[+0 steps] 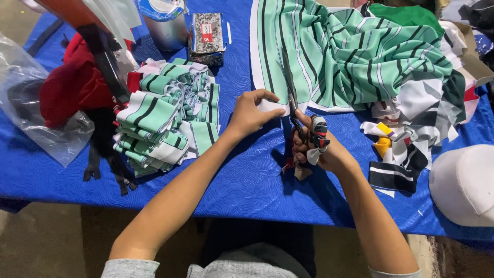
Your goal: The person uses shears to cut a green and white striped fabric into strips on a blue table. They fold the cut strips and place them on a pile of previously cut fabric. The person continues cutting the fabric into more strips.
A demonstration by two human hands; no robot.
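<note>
Right hand (321,146) closed around the handles of a pair of scissors (296,121), handles wrapped in scraps of cloth, blades pointing away from the body into the lower edge of the green striped fabric (350,56). Left hand (252,113) just left of the blades, fingers pinched on the white hem of that same fabric, pressing it flat to the blue surface (247,175). Fabric bunched in folds beyond and to the right of the right grip, mint green with black and white stripes. Further left of the left grip, a stack of cut striped pieces (164,118), near but not touching. Beyond that stack, red cloth (72,87) and a clear plastic bag (36,118). Right of the right grip, a heap of offcuts (406,139) in white, black and yellow, and, at the surface's near right corner, a white cap (463,185). Metal tin (164,25) and a small packet (207,33) far beyond the left grip.
</note>
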